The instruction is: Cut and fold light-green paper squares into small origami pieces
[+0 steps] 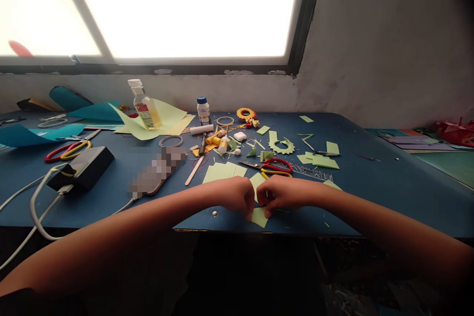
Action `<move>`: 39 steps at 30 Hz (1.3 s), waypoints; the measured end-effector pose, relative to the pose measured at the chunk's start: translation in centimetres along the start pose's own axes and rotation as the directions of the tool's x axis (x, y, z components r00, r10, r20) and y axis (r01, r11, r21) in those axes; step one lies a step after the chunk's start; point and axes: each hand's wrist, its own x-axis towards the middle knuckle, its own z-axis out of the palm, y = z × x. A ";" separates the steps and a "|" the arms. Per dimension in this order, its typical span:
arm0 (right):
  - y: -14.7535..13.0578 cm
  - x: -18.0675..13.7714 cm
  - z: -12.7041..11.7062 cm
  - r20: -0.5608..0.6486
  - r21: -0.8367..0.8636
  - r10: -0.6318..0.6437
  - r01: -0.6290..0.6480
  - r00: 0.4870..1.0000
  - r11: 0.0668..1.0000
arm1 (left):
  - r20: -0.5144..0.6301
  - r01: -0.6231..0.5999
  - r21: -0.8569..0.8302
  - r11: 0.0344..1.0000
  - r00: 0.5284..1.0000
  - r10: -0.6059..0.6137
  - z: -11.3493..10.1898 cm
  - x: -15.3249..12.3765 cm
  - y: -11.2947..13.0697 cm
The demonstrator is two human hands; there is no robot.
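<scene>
Close to the table's front edge, my left hand (240,194) and my right hand (276,194) pinch a small piece of light green paper (259,217) between them. Its lower part shows below the fingers; the rest is covered by them. Just behind, another green strip (256,182) lies partly hidden by my hands. Several green paper pieces (222,172) lie to the left. Scissors (276,168) with red and yellow handles rest beyond my right hand, over a clear ruler (314,173). A wooden stick (194,170) lies farther left.
A black box (83,170) with white cables and a blurred-out phone (159,173) sit at left. Behind stand a bottle (146,106) on pale paper and a blue-capped white bottle (203,111). A green paper ring (281,145) and a yellow ring (245,113) lie among scraps.
</scene>
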 end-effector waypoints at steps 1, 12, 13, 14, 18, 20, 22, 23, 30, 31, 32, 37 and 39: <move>-0.2 0.0 0.0 -0.010 -0.016 0.023 -0.023 1.000 1.000 | 0.005 0.020 0.026 0.999 1.000 -0.020 -0.2 0.3 0.1; 0.1 0.3 0.0 0.023 0.062 0.097 -0.099 0.995 0.993 | -0.106 -0.103 0.016 0.995 0.989 0.104 0.8 -1.4 0.3; 0.2 0.3 0.1 0.013 0.062 0.097 -0.098 0.995 0.993 | -0.123 -0.113 -0.010 0.994 0.986 0.111 1.1 -1.7 0.2; 0.2 0.3 0.2 0.008 0.059 0.101 -0.101 0.995 0.993 | -0.140 -0.111 -0.040 0.993 0.985 0.104 1.4 -1.9 0.1; 0.3 0.3 0.4 0.008 0.061 0.125 -0.125 0.992 0.990 | -0.195 -0.069 -0.141 0.988 0.980 0.041 2.3 -1.5 -0.6; 0.2 0.3 0.4 0.010 0.062 0.124 -0.124 0.992 0.990 | -0.191 -0.052 -0.162 0.985 0.981 0.020 2.4 -0.9 -0.8; 0.2 0.3 0.4 0.007 0.049 0.122 -0.122 0.992 0.991 | -0.193 -0.027 -0.131 0.991 0.981 0.002 2.4 -0.5 -0.9; 0.2 0.2 0.4 0.002 0.040 0.122 -0.122 0.993 0.992 | -0.209 -0.014 -0.098 0.995 0.978 -0.007 2.3 -0.4 -0.8; 0.5 -1.0 1.0 -0.082 0.043 0.106 -0.102 0.991 0.994 | -0.205 -0.009 -0.084 0.996 0.979 -0.008 1.6 -1.3 -0.2; 0.6 -1.1 1.1 -0.093 0.054 0.107 -0.102 0.990 0.993 | -0.174 -0.019 -0.106 0.994 0.985 0.000 1.5 -1.5 -0.2; 0.6 -1.3 1.2 -0.104 0.067 0.108 -0.101 0.989 0.993 | -0.147 -0.024 -0.125 0.992 0.989 0.005 1.4 -1.5 -0.3; 1.0 -1.4 1.3 -0.163 0.181 0.110 -0.080 0.980 0.980 | -0.111 -0.026 -0.179 0.984 0.994 0.007 1.0 -1.0 -1.2; 1.2 -1.0 1.1 -0.171 0.228 0.106 -0.065 0.980 0.972 | -0.153 -0.039 -0.156 0.987 0.988 0.015 0.8 -0.6 -1.7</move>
